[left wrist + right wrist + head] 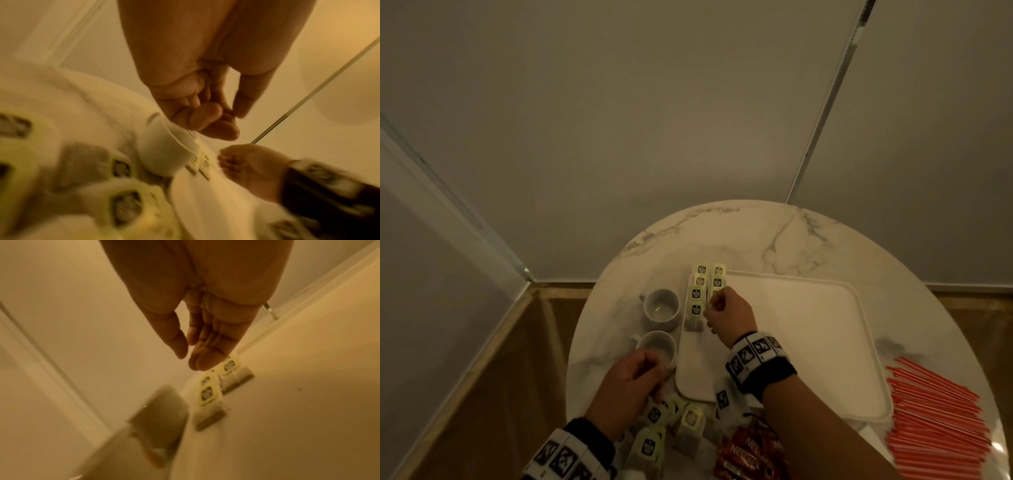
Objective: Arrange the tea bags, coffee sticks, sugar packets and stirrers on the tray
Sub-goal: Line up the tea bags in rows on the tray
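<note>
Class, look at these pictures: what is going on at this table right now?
A person is laying tea bags in two rows along the left end of a white tray. The right hand is at the right-hand row, apparently placing one. The left hand hovers over the loose tea bags beside a cup. Coffee sticks and red stirrers wait off the tray.

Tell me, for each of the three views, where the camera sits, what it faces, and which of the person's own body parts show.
Head: worn on the head, looking down at the round table; both forearms, left hand and right hand show.
Left wrist: on the left wrist, looking along the curled fingers toward a cup; the right hand also shows.
Right wrist: on the right wrist, looking along the fingers at the tea bags on the tray.
Shared: all three show the tea bags and tray.
</note>
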A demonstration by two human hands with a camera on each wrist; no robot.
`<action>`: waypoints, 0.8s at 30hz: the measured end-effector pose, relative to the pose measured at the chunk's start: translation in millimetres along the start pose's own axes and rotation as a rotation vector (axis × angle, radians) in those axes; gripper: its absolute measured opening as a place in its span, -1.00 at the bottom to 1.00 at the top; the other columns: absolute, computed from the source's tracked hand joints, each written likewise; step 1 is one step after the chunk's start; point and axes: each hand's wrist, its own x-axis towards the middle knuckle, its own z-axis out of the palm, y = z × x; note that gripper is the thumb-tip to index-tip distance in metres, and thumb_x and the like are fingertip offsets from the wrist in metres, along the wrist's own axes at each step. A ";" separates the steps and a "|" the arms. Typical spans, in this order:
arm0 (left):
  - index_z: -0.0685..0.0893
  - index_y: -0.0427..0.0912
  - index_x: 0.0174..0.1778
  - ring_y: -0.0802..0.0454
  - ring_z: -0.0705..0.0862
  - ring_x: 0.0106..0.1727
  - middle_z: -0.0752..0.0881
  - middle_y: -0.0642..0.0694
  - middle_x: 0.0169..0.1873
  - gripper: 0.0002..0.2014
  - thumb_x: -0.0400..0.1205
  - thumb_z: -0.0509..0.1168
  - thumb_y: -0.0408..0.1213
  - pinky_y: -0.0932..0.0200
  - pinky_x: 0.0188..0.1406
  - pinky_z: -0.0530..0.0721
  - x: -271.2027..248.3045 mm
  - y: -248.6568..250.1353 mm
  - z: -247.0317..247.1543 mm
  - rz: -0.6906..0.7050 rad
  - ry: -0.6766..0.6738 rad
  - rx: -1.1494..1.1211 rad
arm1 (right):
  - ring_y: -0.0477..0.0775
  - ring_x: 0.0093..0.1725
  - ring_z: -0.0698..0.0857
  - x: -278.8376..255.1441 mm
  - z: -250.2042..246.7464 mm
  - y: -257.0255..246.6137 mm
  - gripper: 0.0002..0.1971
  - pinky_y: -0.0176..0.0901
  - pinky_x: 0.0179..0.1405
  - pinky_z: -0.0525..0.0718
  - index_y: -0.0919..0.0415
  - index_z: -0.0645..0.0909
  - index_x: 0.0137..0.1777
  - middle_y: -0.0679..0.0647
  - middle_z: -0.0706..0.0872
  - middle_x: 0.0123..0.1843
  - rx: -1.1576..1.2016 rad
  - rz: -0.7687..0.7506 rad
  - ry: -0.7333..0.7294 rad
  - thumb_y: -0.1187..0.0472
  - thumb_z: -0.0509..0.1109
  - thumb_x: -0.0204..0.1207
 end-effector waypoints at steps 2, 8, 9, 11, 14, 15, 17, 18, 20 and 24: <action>0.65 -0.25 -0.20 0.04 0.61 -0.40 0.69 -0.13 -0.41 -0.92 0.59 0.38 -0.36 0.19 -0.39 0.60 -1.3 -10.1 -10.7 -0.002 -0.008 0.150 | 0.12 -0.10 0.74 -21.0 -5.3 -0.2 -0.84 0.04 -0.04 0.76 -0.03 0.53 -0.15 0.04 0.72 -0.12 -0.010 -0.061 -0.072 0.20 0.46 0.45; 0.57 0.01 -0.15 0.15 0.58 -0.09 0.55 0.08 -0.10 -0.83 0.51 0.40 -0.03 0.26 -0.05 0.58 -4.9 -51.0 -33.4 0.058 -0.054 0.885 | -0.05 -0.18 0.69 -87.2 -6.5 13.5 -0.89 -0.23 -0.09 0.68 -0.08 0.57 -0.16 -0.10 0.70 -0.16 -0.066 -0.116 -0.226 0.11 0.47 0.49; 0.56 0.04 -0.08 0.14 0.54 -0.01 0.51 0.09 -0.03 -0.80 0.52 0.39 0.01 0.28 0.03 0.55 -6.4 -56.5 -32.2 0.080 -0.047 0.943 | -0.06 -0.19 0.69 -94.3 -5.4 18.4 -0.90 -0.22 -0.09 0.68 -0.07 0.58 -0.16 -0.09 0.70 -0.17 -0.065 -0.103 -0.237 0.11 0.47 0.48; 0.54 0.06 0.15 0.12 0.45 0.13 0.46 0.08 0.11 -0.70 0.55 0.33 0.04 0.31 0.16 0.47 -9.0 -64.0 -26.4 0.114 -0.045 1.001 | -0.09 -0.20 0.68 -106.4 -4.1 26.8 -0.92 -0.23 -0.10 0.68 -0.05 0.60 -0.15 -0.08 0.70 -0.17 -0.067 -0.085 -0.255 0.11 0.47 0.48; 0.43 0.03 0.46 0.07 0.37 0.27 0.40 0.03 0.29 -0.53 0.60 0.27 -0.05 0.28 0.34 0.41 -9.2 -69.1 -15.0 0.138 -0.047 0.991 | -0.12 -0.21 0.66 -118.6 -4.7 36.6 -0.92 -0.26 -0.12 0.67 -0.05 0.60 -0.15 -0.09 0.70 -0.18 -0.082 -0.084 -0.263 0.12 0.46 0.50; 0.40 0.04 0.50 0.07 0.36 0.30 0.38 0.02 0.31 -0.49 0.60 0.27 -0.09 0.26 0.38 0.40 -8.0 -69.6 -11.4 0.148 -0.048 0.971 | -0.12 -0.22 0.67 -121.3 -5.3 38.9 -0.92 -0.29 -0.14 0.65 -0.06 0.59 -0.16 -0.09 0.70 -0.19 -0.094 -0.086 -0.265 0.12 0.45 0.50; 0.37 0.04 0.55 0.04 0.36 0.37 0.34 -0.01 0.35 -0.43 0.58 0.30 -0.09 0.21 0.45 0.39 -5.3 -71.1 -4.2 0.142 -0.058 0.946 | -0.14 -0.24 0.66 -125.9 -6.0 42.6 -0.89 -0.35 -0.17 0.63 -0.09 0.57 -0.18 -0.10 0.70 -0.20 -0.119 -0.091 -0.262 0.11 0.44 0.51; 0.36 0.04 0.56 0.02 0.35 0.40 0.33 -0.03 0.37 -0.41 0.58 0.31 -0.06 0.18 0.47 0.38 -3.9 -71.4 -0.4 0.132 -0.063 0.956 | -0.14 -0.24 0.66 -128.3 -6.3 43.8 -0.89 -0.36 -0.18 0.62 -0.09 0.56 -0.19 -0.10 0.70 -0.19 -0.131 -0.089 -0.260 0.11 0.43 0.51; 0.37 0.04 0.54 -0.01 0.34 0.43 0.32 -0.06 0.39 -0.43 0.59 0.31 -0.02 0.17 0.49 0.36 -0.5 -72.5 7.2 0.124 -0.065 0.985 | -0.13 -0.23 0.65 -132.4 -6.5 45.5 -0.91 -0.38 -0.19 0.59 -0.09 0.56 -0.18 -0.10 0.70 -0.16 -0.150 -0.081 -0.256 0.11 0.41 0.52; 0.50 0.05 0.22 -0.04 0.42 0.33 0.46 -0.04 0.28 -0.71 0.62 0.26 0.00 0.12 0.34 0.46 1.5 -70.8 20.7 0.162 -0.067 1.012 | -0.18 -0.20 0.65 -139.0 -6.0 48.0 -0.96 -0.42 -0.25 0.57 -0.09 0.58 -0.13 -0.10 0.71 -0.11 -0.180 -0.059 -0.256 0.07 0.40 0.52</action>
